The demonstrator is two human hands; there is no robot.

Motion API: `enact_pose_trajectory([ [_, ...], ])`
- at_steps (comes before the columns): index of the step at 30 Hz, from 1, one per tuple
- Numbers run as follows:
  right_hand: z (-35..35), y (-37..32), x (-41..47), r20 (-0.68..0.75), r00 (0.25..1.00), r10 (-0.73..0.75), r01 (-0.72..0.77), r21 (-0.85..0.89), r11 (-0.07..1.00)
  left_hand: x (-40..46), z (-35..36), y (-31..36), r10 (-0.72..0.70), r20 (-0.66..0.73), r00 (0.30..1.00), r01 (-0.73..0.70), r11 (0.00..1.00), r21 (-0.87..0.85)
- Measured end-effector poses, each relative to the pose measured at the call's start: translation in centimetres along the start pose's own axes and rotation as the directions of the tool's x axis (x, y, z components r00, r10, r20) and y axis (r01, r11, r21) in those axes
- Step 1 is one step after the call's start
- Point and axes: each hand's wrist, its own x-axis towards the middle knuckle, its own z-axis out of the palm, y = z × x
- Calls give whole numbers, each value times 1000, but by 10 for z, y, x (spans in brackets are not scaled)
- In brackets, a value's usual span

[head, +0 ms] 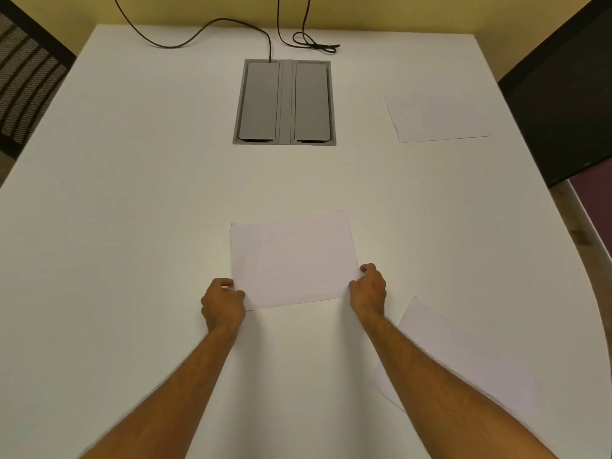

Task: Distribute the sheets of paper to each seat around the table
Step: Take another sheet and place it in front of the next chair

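Note:
A white sheet of paper (291, 260) lies near the middle of the white table (132, 193), held at both near corners. My left hand (222, 303) pinches its near left corner and my right hand (368, 288) pinches its near right edge. A second sheet (437, 119) lies flat at the far right, in front of a dark chair (563, 104). Another sheet (463, 356) lies at the near right, partly under my right forearm.
A grey cable box (284, 102) with two lids is set into the table's far centre. Dark cables (298, 38) trail from the wall onto the far edge. A mesh-backed chair (26, 74) stands at the far left. The table edge curves away at the right.

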Motion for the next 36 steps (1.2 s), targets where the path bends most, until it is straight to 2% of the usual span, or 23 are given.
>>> enact_pose_trajectory([
  [3,-3,4,-1,35,999,-7,7,11,1000,-3,-3,-1,34,-38,999,-33,999,23],
  [9,-24,11,-16,96,995,41,-54,141,989,-16,-15,-1,105,-59,993,-104,994,22],
  [13,-43,21,-31,87,995,56,-72,193,979,-37,-26,2,172,-61,983,-178,979,-98],
  [18,-69,18,-54,58,998,-5,-7,214,977,-57,-53,-4,243,-54,969,-249,941,-228],
  [26,-69,-24,-90,224,972,-76,8,291,957,-69,-134,-53,128,29,991,-100,883,-458],
  [30,-47,-42,-115,303,950,-74,-37,347,937,-77,-175,-92,54,33,998,-28,845,-534],
  [36,-3,-65,-166,364,919,-151,18,343,939,-70,-219,-166,-52,63,997,79,789,-610],
])
